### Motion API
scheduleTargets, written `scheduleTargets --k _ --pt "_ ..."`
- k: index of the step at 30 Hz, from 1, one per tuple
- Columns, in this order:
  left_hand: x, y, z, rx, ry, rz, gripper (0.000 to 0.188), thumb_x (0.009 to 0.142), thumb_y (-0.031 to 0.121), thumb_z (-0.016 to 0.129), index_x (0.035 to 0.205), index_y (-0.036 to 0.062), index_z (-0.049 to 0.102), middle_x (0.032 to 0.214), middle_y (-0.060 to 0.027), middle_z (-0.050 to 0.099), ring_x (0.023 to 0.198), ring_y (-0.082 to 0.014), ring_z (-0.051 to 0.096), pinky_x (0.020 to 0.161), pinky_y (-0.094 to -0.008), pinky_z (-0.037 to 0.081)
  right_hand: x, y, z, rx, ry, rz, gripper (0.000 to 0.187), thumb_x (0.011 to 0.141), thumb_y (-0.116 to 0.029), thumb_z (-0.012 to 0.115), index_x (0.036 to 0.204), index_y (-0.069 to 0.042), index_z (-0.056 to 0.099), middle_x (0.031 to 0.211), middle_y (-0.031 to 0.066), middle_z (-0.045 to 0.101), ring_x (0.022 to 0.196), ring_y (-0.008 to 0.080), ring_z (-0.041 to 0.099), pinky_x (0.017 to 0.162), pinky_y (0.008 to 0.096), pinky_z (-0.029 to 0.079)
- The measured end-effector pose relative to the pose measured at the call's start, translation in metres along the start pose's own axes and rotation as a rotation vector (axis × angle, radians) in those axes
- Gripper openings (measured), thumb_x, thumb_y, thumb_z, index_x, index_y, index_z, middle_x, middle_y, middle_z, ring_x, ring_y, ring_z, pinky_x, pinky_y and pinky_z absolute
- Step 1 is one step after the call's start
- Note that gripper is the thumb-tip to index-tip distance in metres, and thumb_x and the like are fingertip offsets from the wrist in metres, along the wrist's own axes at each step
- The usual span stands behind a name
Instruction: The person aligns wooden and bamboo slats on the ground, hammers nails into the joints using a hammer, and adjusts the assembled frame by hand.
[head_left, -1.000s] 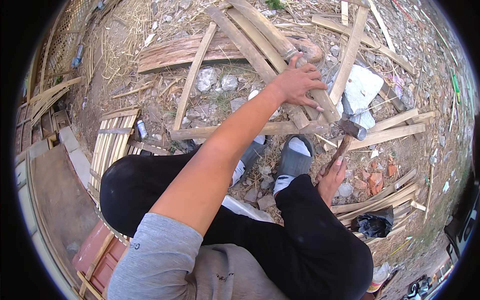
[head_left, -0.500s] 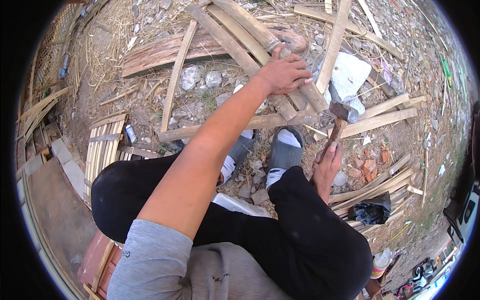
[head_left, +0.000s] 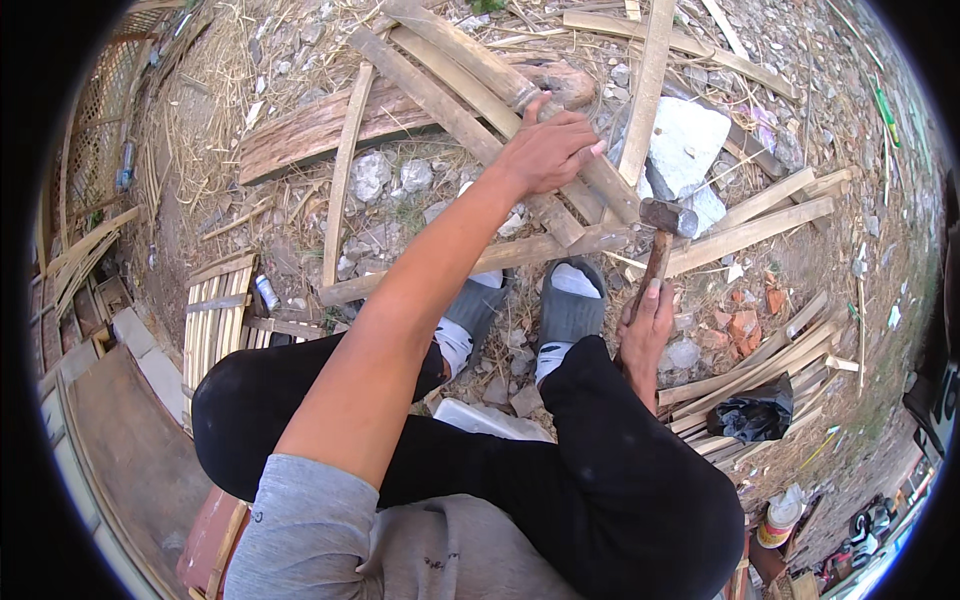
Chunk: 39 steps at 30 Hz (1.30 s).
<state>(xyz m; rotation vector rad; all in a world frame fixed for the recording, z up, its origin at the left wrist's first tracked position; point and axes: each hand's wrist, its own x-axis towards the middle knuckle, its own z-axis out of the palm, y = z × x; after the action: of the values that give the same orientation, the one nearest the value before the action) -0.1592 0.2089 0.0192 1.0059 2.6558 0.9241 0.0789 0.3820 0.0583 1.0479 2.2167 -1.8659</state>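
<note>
My left hand point(head_left: 550, 150) is closed around a bamboo slat point(head_left: 470, 60) that lies slanting over other slats, its near end pointing to the right. In my right hand point(head_left: 645, 330) is a hammer point(head_left: 657, 260) with a wooden handle and a dark metal head. The hammer head is level with the near end of the slat, at its right side; whether they touch I cannot tell. Beneath the slat, a crosswise wooden strip point(head_left: 400, 282) lies in front of my sandals point(head_left: 573, 300).
A weathered wooden beam point(head_left: 330, 125) lies beyond my left arm. At the right are a white stone block point(head_left: 690, 140), broken bricks point(head_left: 745, 330), a stack of slats point(head_left: 690, 405) and a black plastic bag point(head_left: 750, 412). A slatted wooden panel point(head_left: 215, 315) lies at the left.
The hammer head has come slightly closer to the slat's near end. My left hand keeps its hold on the slat, and the whole view has shifted a little.
</note>
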Motion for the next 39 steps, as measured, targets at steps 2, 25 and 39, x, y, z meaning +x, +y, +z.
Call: scheduleTargets --k 2,25,39 --pt "0.000 0.004 -0.004 0.094 -0.108 0.014 0.038 0.100 0.047 0.049 0.117 0.0191 0.067 0.114 -0.0032 0.065 0.123 -0.0167 0.053 0.119 -0.0551 0.008 0.001 0.009 -0.001 -0.043 0.030 -0.034 0.037 0.107 -0.043 0.041 0.104 -0.007 0.046 0.062 0.0017 0.043 0.044 0.0083 0.040 0.038 0.0234 0.033" --pt "-0.003 -0.003 -0.004 0.231 -0.123 0.142 0.059 0.074 0.049 0.077 0.128 0.0289 0.062 0.129 0.0082 0.060 0.133 -0.0142 0.045 0.118 -0.0591 0.006 -0.013 0.010 -0.001 0.107 0.002 0.122 0.039 0.106 -0.048 0.038 0.104 -0.009 0.042 0.062 0.0019 0.043 0.042 0.0093 0.040 0.038 0.0238 0.032" --pt "-0.003 -0.005 -0.002 0.247 -0.133 0.152 0.058 0.075 0.050 0.076 0.129 0.0311 0.062 0.130 0.0082 0.060 0.136 -0.0149 0.043 0.118 -0.0607 0.005 -0.017 0.005 -0.001 0.179 0.017 0.149 0.039 0.106 -0.047 0.040 0.103 -0.009 0.043 0.062 0.0018 0.043 0.043 0.0090 0.039 0.038 0.0236 0.032"
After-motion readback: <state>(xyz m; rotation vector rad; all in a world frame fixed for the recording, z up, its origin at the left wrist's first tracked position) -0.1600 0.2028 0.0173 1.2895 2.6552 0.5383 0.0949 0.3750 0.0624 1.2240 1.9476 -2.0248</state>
